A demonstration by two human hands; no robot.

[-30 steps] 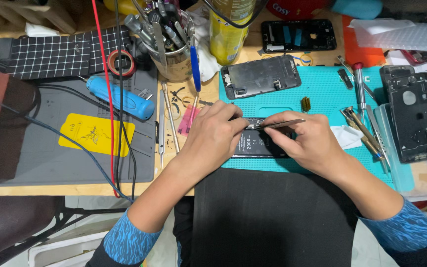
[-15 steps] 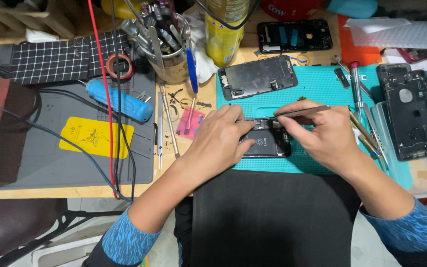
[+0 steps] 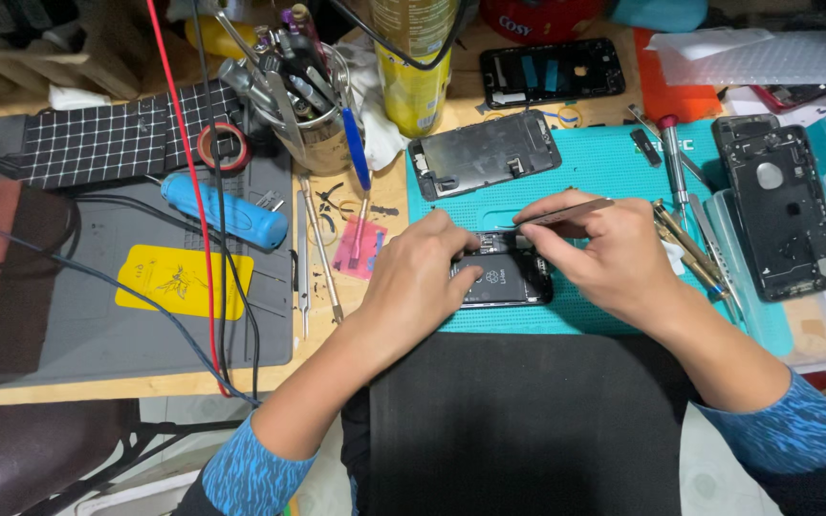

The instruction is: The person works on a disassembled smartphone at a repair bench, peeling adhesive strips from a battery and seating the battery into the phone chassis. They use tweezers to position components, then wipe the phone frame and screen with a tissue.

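An opened black phone [image 3: 504, 279] with its battery showing lies on the teal work mat [image 3: 614, 172]. My left hand [image 3: 423, 277] rests on the phone's left end and pins it to the mat. My right hand [image 3: 614, 253] pinches metal tweezers [image 3: 566, 211], tips pointing left toward the phone's upper edge. A detached screen panel [image 3: 485, 153] lies on the mat just behind the phone.
A metal cup of tools [image 3: 298, 105] and a yellow can [image 3: 413, 67] stand behind. A blue-handled tool [image 3: 227, 210], red tape roll [image 3: 222, 145] and cables lie on the grey mat [image 3: 97, 330]. Screwdrivers [image 3: 671, 153] and a phone back housing [image 3: 781, 215] lie right.
My right hand has drawn left and down, bringing the tweezers closer to the phone's top edge. My left hand stays pressed on the phone.
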